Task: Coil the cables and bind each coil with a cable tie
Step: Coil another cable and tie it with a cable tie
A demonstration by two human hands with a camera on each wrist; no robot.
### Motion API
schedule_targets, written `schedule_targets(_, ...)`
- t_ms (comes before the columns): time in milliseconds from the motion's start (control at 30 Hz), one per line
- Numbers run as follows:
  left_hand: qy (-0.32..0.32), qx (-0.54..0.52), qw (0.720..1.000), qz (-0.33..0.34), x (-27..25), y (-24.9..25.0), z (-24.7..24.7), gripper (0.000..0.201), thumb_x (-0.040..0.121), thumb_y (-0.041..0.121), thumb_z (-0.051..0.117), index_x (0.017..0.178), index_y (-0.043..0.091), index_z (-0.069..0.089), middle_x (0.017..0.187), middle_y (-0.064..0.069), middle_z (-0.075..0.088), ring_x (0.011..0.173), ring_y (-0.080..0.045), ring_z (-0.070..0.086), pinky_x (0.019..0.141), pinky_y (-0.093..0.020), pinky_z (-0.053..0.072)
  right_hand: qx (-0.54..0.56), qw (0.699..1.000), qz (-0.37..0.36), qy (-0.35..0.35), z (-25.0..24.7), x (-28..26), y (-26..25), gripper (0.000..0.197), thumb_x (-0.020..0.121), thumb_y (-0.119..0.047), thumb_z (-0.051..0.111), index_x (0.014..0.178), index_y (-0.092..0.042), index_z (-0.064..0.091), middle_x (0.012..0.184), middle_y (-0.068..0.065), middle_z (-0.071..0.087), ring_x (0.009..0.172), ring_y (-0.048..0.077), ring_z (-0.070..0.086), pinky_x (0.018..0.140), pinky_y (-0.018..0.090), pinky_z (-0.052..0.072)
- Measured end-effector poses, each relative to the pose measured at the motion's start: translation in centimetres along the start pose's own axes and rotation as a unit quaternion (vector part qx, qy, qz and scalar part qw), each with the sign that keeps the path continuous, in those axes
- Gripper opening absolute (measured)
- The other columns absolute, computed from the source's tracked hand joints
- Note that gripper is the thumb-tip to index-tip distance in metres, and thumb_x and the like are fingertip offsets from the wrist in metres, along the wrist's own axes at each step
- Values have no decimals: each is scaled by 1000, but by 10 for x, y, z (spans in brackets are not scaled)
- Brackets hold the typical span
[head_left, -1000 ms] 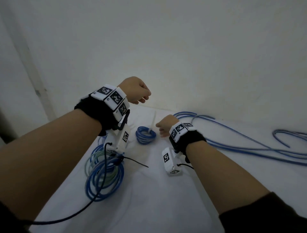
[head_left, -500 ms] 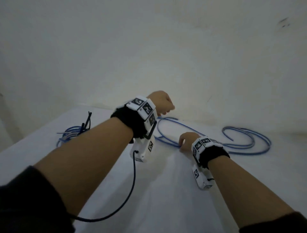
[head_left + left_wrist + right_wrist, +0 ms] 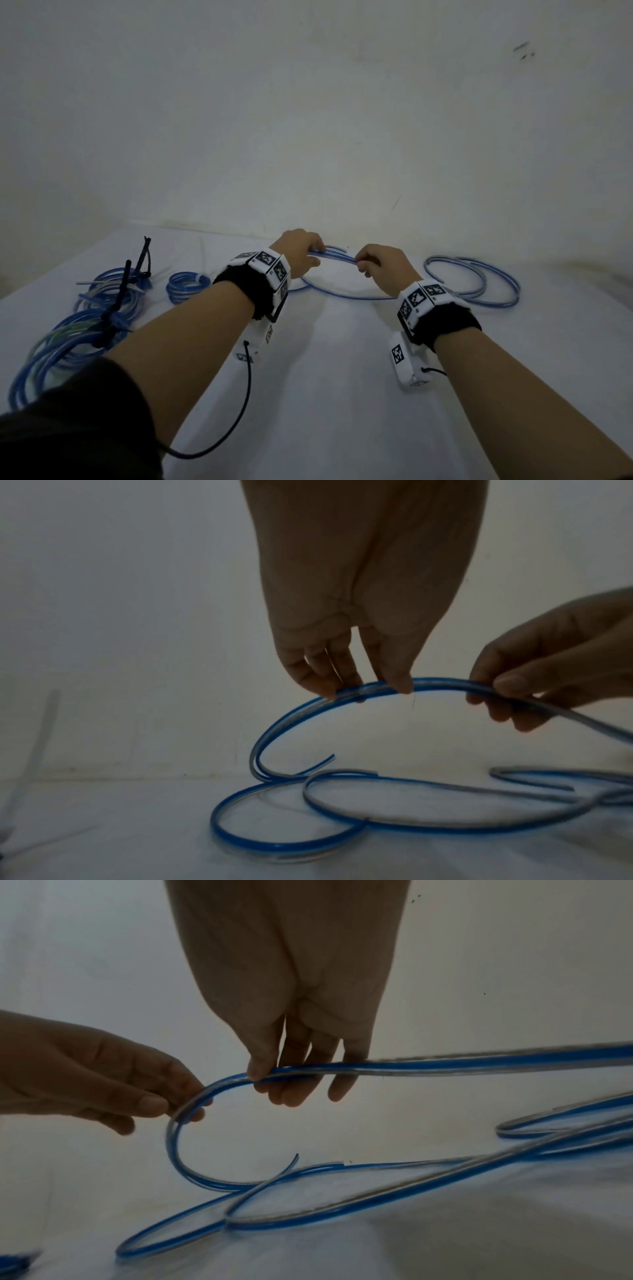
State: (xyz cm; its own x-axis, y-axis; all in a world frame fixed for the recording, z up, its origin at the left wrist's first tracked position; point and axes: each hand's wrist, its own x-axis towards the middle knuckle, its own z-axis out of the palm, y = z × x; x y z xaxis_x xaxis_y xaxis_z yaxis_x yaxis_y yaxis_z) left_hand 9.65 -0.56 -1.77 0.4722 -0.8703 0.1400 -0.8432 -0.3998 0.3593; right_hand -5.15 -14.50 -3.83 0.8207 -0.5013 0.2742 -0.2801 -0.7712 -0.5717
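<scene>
A loose blue-and-clear cable (image 3: 337, 257) lies in wide loops on the white table (image 3: 342, 394). Both hands hold one stretch of it raised above the table. My left hand (image 3: 317, 255) pinches the arch where two strands run side by side (image 3: 441, 681), fingertips (image 3: 329, 689) pointing down. My right hand (image 3: 363, 265) pinches the same cable (image 3: 445, 1066) a short way to the right, thumb on top. A cut end (image 3: 329, 758) curls up below the arch. More loops (image 3: 479, 284) trail to the right.
At the left lie bound coils: a small blue coil (image 3: 186, 284) with a white tie, and two larger coils (image 3: 109, 294) (image 3: 68, 346) with black ties (image 3: 144, 253). A pale wall (image 3: 308, 137) stands just behind the table. A black wrist-camera cord (image 3: 239, 411) hangs under my left arm.
The view swung right from the bound coils to the loose cable. My left hand came down from a raised fist and took the cable; my right hand lifted it off the table.
</scene>
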Motion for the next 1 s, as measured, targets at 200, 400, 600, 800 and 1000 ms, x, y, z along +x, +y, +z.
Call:
schedule_targets(200,49,39,998,3,-8,-2,13,19,92,16,53,109,15,62,114,-8,58,108,-25,52,91,-34,42,-7,1000,-7,-4,1,-13,4,16,91,-9,56,103,-13,66,83,4,61,76,17,56,71,23,41)
schedule_targets(400,84,55,993,55,-15,5,28,16,92,19,53,104,14,62,111,-5,57,101,-24,55,79,-30,39,-115,991,12,-71,-4,-19,4,19,89,-20,62,106,-13,66,104,4,61,90,17,55,77,23,39)
schedule_targets(600,113,-5,988,106,-16,20,26,19,95,25,49,107,14,58,104,-6,57,95,-25,55,84,-35,42,-2,999,-38,11,1,-21,-7,16,92,-18,57,92,-6,67,80,5,63,78,21,57,75,30,44)
schedule_targets(800,102,-45,993,43,-7,-1,9,21,97,16,41,114,12,52,115,-11,56,106,-29,53,91,-40,42,99,982,-71,147,-13,-11,-21,13,93,-14,55,87,-8,65,64,-7,53,60,3,49,61,13,39)
schedule_targets(1000,109,-135,984,-42,-8,-22,-9,24,96,4,38,107,-1,59,112,-20,62,98,-28,56,73,-21,39,215,943,-38,253,-32,1,-41,16,95,-17,50,88,-11,62,65,-2,54,62,11,51,64,18,42)
